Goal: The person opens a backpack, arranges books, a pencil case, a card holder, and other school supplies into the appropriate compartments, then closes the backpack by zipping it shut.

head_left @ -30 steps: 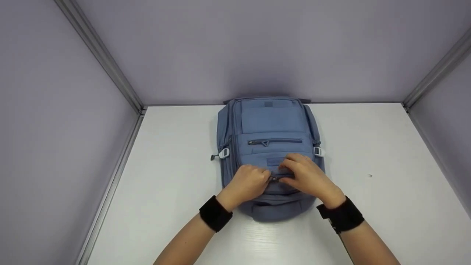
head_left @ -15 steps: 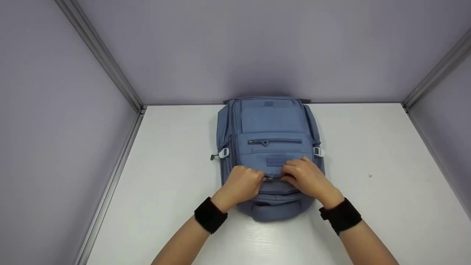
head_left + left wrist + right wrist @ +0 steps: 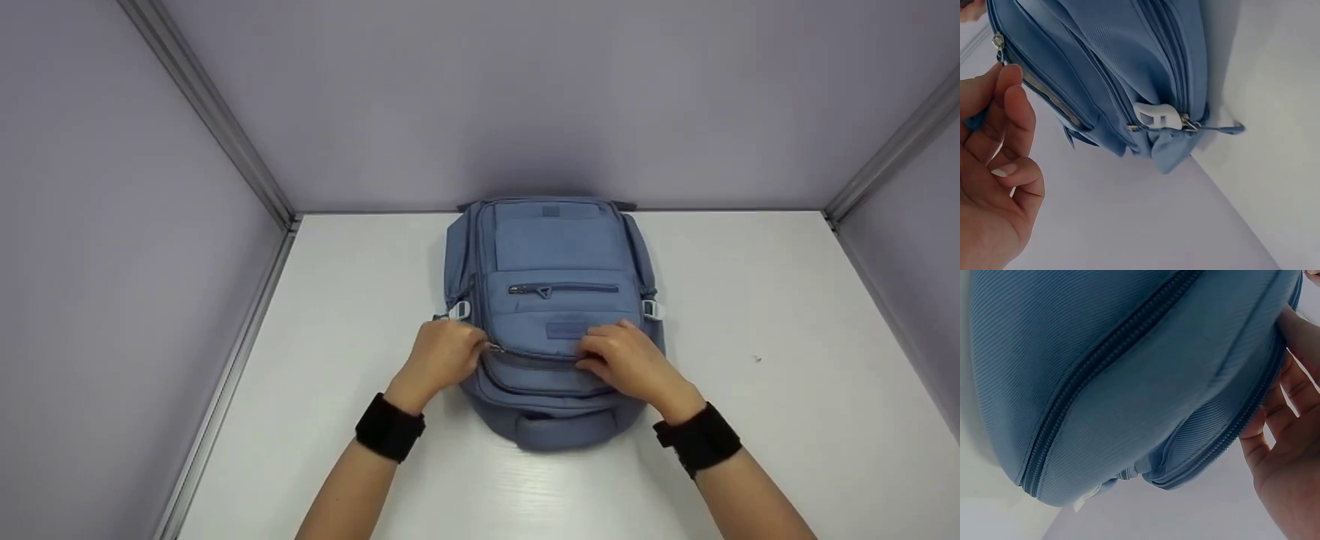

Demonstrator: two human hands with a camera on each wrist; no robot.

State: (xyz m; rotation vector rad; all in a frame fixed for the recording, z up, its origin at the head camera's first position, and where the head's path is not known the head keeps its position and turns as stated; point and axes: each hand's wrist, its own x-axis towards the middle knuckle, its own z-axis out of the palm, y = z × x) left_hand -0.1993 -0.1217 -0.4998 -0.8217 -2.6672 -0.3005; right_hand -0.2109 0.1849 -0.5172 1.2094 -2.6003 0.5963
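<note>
Left hand (image 3: 442,356) at left end of front pocket zipper, fingers curled, pinching zipper pull (image 3: 495,348). Right hand (image 3: 626,364) curled, gripping pocket fabric. Blue backpack (image 3: 555,247) flat on white counter (image 3: 750,300), top toward back wall (image 3: 525,90). White buckle (image 3: 1154,117) on pack's side.
</note>
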